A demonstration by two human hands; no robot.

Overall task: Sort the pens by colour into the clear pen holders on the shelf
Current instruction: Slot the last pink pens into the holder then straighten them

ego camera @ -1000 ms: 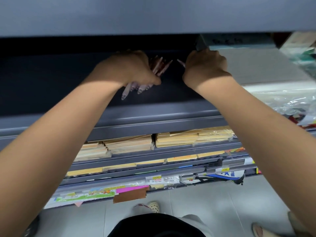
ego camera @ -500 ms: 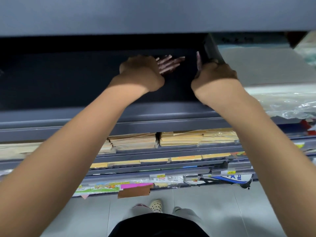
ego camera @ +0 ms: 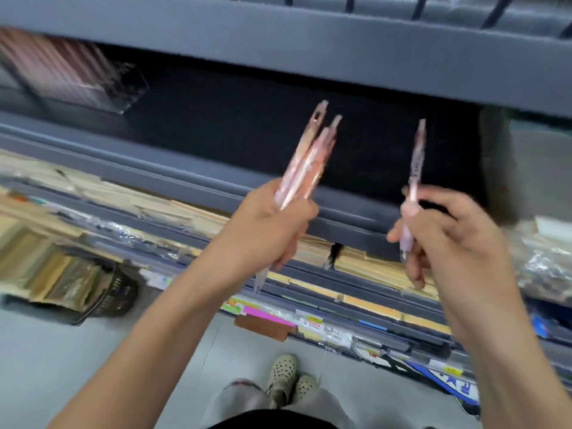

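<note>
**Left hand** (ego camera: 272,230). Your fingers are wrapped round a bundle of pens (ego camera: 309,156), pinkish with clear barrels. At least three, going by the ends that show; the exact count is uncertain. The writing tips point down past your palm. The clip ends point up and lean slightly right, in front of the dark shelf bay (ego camera: 232,119).

**Right hand** (ego camera: 455,239). Your thumb and fingers pinch a single pen (ego camera: 416,168) of the same pinkish cast, low on its barrel. It stands nearly upright, clip end up, well apart from the bundle.

**Clear holder** (ego camera: 77,75). It sits at the upper left, inside the bay, and appears to hold pink stock.
- It lies up and to the left of both your hands, and your left hand is the nearer.
- The bundle sits between the single pen and the holder.
- Judgement: both loads have their long axes roughly upright, so either could go in end-first once carried left. The single pen would have to cross past the bundle or join it first.

**Shelf lip** (ego camera: 278,48). Grey; it runs across above the bay and overhangs it.

**Hard to make out.**
- Motion blur smears the holder, so its walls, its opening and how full it is cannot be read.
- No second holder can be picked out.
- A blurred grey mass covers the right end of the bay.
- Whether your pens match exactly in shade cannot be told.
- The barrel printing is illegible.
</note>
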